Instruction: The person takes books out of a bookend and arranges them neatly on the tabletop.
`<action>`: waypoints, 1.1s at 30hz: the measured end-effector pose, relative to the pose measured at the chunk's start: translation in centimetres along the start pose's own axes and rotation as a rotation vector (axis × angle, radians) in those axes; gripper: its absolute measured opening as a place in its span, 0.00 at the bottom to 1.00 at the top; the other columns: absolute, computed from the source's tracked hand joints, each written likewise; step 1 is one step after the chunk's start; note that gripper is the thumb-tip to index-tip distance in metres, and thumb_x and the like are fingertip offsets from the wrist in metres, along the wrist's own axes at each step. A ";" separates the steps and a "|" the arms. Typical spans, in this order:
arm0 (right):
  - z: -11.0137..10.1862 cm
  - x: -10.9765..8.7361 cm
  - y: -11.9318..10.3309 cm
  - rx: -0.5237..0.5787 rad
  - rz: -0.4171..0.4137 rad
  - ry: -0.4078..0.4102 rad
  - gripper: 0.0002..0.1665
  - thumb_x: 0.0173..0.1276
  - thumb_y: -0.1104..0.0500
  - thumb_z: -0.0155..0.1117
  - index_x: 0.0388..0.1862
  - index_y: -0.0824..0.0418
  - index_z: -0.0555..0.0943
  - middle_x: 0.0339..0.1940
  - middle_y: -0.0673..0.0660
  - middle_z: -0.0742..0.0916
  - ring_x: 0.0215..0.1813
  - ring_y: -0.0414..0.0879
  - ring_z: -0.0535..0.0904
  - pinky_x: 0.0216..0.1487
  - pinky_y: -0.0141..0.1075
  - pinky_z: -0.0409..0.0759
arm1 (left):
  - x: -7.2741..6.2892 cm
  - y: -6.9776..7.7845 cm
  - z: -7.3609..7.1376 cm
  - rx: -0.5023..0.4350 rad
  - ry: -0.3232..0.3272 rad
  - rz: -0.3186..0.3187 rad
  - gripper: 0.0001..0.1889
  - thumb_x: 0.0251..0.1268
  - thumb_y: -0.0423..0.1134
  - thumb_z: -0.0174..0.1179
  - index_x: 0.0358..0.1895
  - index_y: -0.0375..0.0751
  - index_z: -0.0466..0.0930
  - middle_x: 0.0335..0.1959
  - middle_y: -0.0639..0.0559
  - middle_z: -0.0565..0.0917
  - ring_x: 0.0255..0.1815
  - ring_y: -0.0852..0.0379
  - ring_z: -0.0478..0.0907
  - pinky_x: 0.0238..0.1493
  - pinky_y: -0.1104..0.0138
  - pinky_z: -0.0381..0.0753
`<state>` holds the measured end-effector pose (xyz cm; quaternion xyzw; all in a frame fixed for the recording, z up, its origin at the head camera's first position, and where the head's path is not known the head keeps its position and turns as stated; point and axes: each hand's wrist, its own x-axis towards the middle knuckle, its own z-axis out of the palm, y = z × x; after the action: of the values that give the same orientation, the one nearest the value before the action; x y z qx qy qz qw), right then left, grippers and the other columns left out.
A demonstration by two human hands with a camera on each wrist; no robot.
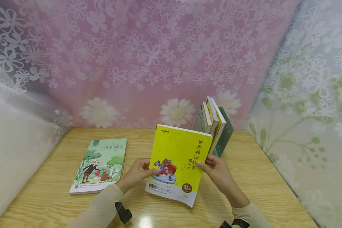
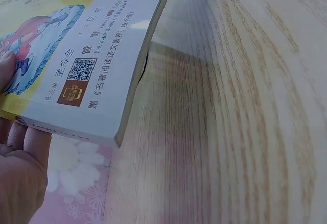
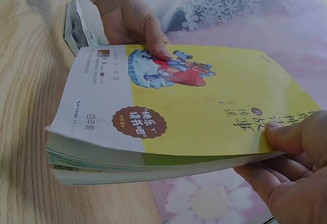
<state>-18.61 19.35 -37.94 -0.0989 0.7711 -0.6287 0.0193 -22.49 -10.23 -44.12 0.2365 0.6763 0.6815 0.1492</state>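
A yellow paperback book [image 1: 176,148] with a white lower band and a cartoon figure is held tilted above the table, cover facing me. My left hand [image 1: 138,174] grips its left edge, thumb on the cover by the figure and fingers behind. On the opposite edge my right hand [image 1: 218,172] pinches the book, thumb beside the printed title. In the right wrist view the page edges of the yellow book [image 3: 204,101] fan slightly apart. A green picture-cover book [image 1: 102,167] lies flat to the left, near my left forearm.
Several upright books [image 1: 216,123] lean between green bookends [image 1: 225,134] at the back right, partly behind the yellow book. The wooden table [image 1: 273,190] meets a pink flowered curtain [image 1: 148,63] at the back. Pale sheets hang at both sides.
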 end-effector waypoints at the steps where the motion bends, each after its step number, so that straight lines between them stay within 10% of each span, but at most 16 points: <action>1: 0.0 0.1 0.0 0.000 -0.001 -0.003 0.24 0.67 0.66 0.62 0.61 0.74 0.73 0.51 0.69 0.84 0.45 0.47 0.86 0.48 0.36 0.82 | 0.0 0.0 -0.1 0.001 -0.001 0.003 0.21 0.65 0.39 0.63 0.59 0.39 0.78 0.47 0.44 0.86 0.44 0.47 0.85 0.47 0.59 0.83; 17: -3.3 0.7 1.2 -0.234 -0.016 0.107 0.31 0.68 0.52 0.63 0.66 0.66 0.72 0.60 0.63 0.80 0.54 0.35 0.80 0.52 0.28 0.78 | -1.8 0.5 -3.3 0.042 0.115 -0.097 0.22 0.64 0.43 0.63 0.60 0.38 0.77 0.43 0.46 0.87 0.42 0.49 0.85 0.46 0.60 0.83; 24: -5.1 1.1 1.4 -0.344 -0.013 0.222 0.34 0.69 0.49 0.62 0.67 0.67 0.70 0.62 0.64 0.79 0.61 0.56 0.77 0.53 0.30 0.79 | -3.7 0.5 -5.9 0.020 0.162 -0.124 0.24 0.66 0.41 0.62 0.61 0.33 0.74 0.44 0.45 0.87 0.43 0.49 0.85 0.46 0.60 0.83; 33: -6.3 2.2 2.4 -0.323 -0.025 0.330 0.37 0.68 0.48 0.63 0.69 0.67 0.68 0.65 0.65 0.76 0.64 0.58 0.73 0.45 0.12 0.69 | -6.5 1.4 -9.3 0.078 0.288 -0.220 0.30 0.64 0.45 0.63 0.64 0.30 0.70 0.44 0.46 0.86 0.42 0.51 0.85 0.40 0.62 0.84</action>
<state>-22.07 25.53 -38.77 -0.0062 0.8530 -0.5052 -0.1312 -21.69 -21.62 -43.23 0.0665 0.7383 0.6613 0.1150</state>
